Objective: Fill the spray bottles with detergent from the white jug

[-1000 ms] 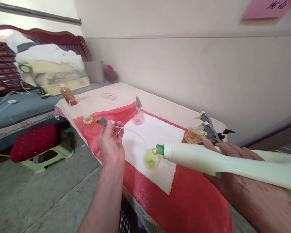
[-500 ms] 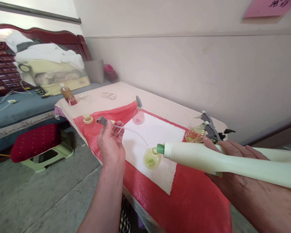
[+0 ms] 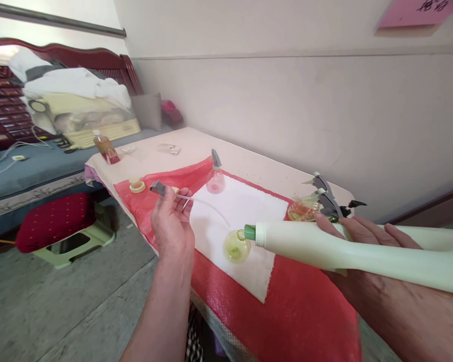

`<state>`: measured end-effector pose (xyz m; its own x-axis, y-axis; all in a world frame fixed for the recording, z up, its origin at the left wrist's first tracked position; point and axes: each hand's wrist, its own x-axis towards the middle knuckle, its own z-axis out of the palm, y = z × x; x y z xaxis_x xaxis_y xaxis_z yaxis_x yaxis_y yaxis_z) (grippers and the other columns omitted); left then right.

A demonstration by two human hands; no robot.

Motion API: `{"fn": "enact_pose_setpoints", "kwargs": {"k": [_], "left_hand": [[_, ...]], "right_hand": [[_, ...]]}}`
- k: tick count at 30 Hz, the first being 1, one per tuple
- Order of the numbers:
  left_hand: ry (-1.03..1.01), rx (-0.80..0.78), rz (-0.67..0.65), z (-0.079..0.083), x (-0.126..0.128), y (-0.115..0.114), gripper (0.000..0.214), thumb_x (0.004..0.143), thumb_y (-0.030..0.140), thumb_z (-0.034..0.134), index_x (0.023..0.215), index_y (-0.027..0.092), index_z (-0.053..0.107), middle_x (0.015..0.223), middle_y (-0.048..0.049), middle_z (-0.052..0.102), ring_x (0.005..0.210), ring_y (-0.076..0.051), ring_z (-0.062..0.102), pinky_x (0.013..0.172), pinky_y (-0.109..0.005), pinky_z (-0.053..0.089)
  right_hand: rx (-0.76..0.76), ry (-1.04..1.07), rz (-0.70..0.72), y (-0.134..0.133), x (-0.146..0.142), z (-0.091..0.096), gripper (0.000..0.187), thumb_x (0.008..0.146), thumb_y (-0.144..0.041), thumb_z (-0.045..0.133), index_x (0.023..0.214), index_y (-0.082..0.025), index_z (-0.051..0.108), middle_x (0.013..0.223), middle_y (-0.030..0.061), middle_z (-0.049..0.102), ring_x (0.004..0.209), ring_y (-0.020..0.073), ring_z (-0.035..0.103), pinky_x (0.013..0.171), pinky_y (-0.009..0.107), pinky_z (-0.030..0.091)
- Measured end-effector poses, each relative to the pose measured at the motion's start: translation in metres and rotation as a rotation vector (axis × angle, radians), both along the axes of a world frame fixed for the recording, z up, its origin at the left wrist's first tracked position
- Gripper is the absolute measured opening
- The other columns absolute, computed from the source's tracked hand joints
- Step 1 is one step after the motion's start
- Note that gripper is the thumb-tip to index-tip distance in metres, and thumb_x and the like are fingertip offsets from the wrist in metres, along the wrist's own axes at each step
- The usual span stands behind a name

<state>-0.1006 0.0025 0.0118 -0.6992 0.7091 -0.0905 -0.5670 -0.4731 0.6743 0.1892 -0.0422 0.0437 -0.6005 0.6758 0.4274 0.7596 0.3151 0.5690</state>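
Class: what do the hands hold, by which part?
Left hand: a spray pump, by its head end. Right hand: a pale bottle, behind its neck, grip partly hidden.

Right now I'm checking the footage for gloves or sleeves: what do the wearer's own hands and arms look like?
The left hand and right hand are ungloved, and the visible parts of the left forearm and right forearm are sleeveless. No watch, bracelet or cable shows on either side. Part of the right hand is hidden.

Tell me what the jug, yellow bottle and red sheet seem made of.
Jug: probably satin plastic, opaque with a ridged neck. Yellow bottle: glossy, see-through; plastic or glass, unclear. Red sheet: likely thin, shiny plastic, given its creases and glare.
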Motion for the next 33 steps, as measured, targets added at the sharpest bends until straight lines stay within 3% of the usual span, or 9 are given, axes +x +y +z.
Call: {"fn": "enact_pose_setpoints", "kwargs": {"k": [33], "left_hand": [[-0.013,-0.005,-0.017,-0.0027,-0.0007,0.0022,0.024,0.073,0.035,0.072,0.083,0.017,0.061,0.081,-0.0048,0.066,0.079,-0.016,0.064,0.073,-0.028,0.045]], "right_hand": [[0.021,-0.021,-0.004,-0.001,-0.0019,0.0047,0.05,0.085,-0.01,0.035,0.13,-0.018,0.056,0.105,0.0162,0.057,0.104,0.0348,0.054,0.09,0.052,0.045]]}}
